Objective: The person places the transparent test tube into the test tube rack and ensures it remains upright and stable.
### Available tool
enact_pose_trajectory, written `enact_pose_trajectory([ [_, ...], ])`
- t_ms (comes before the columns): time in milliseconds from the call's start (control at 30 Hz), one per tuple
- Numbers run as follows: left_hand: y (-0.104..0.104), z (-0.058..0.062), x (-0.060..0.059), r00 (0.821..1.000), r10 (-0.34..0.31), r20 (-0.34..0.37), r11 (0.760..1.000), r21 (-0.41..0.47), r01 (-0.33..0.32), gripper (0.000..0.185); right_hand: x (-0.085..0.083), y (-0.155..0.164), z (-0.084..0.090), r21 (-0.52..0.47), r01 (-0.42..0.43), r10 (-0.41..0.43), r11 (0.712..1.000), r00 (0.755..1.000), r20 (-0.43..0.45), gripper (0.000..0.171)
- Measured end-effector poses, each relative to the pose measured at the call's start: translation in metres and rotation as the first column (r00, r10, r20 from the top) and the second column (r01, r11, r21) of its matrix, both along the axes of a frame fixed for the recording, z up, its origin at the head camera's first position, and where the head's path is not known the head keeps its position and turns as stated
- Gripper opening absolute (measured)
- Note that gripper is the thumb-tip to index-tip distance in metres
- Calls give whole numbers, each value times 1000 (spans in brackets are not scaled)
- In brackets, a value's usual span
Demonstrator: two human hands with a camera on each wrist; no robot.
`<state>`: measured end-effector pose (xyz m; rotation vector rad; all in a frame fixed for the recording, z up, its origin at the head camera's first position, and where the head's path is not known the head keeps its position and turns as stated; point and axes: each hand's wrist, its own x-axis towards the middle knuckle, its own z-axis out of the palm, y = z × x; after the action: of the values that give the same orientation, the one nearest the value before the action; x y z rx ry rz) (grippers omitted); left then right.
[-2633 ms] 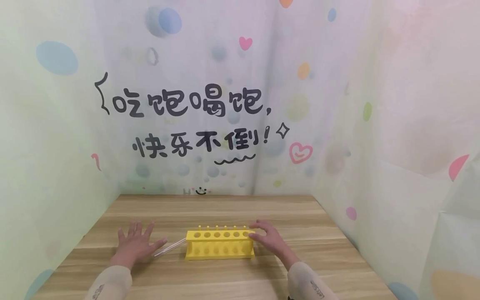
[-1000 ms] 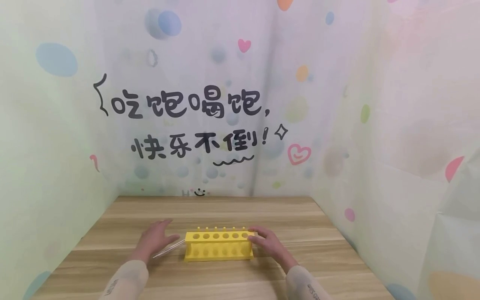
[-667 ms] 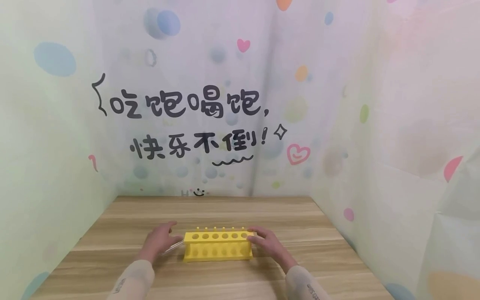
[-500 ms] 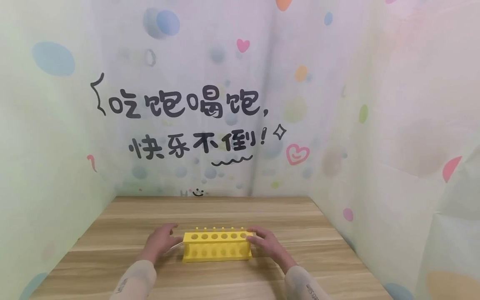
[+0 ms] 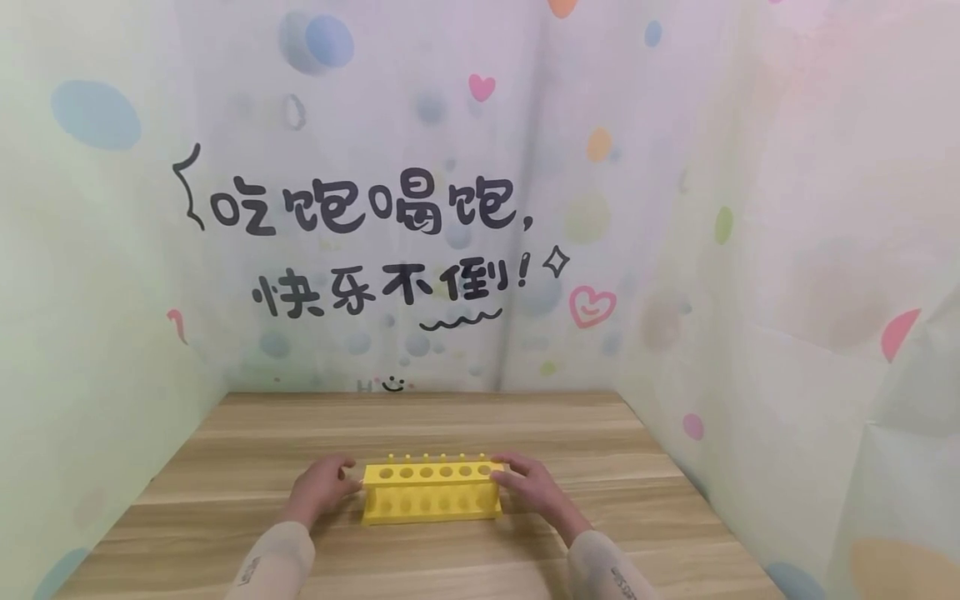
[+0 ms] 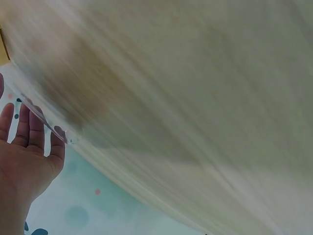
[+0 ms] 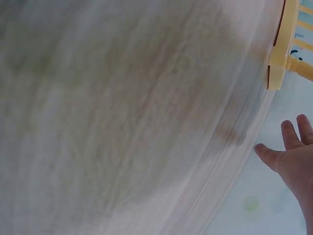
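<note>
Both hands lie open – left hand [image 5: 321, 486] and right hand [image 5: 525, 483] – flanking the unlabelled yellow rack [image 5: 431, 493]

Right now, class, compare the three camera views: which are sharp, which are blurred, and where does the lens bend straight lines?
Head view: evenly lit and sharp on the yellow test tube rack, though the wooden table edges splay with wide-angle distortion. Left wrist view: the tabletop is smeared by motion blur; only the left hand and the glass tube by its fingers read clearly. Right wrist view: the same streaky blur, the right hand sharper.
</note>
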<state>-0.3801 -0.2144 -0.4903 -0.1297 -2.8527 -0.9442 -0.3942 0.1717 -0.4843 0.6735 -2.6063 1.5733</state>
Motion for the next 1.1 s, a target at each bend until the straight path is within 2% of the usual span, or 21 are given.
enact_pose_trajectory([
  [267, 0, -2, 1, 1000, -9, 10, 1000, -19, 9, 39, 2, -2, 2, -5, 8, -8, 1000, 1000, 18, 42],
  [500, 1, -2, 0, 999, -32, -10, 997, -64, 31, 27, 3, -2, 4, -12, -1, 1, 1000, 1000, 3, 40],
  [800, 4, 0, 0, 1000, -17, 18, 998, -62, 18, 16, 2, -2, 2, 12, 2, -2, 1000, 1000, 2, 44],
  [1100, 3, 3, 5, 999, -13, 30, 999, -41, 15, 16, 2, -3, 2, 2, 7, -7, 1000, 1000, -12, 41],
])
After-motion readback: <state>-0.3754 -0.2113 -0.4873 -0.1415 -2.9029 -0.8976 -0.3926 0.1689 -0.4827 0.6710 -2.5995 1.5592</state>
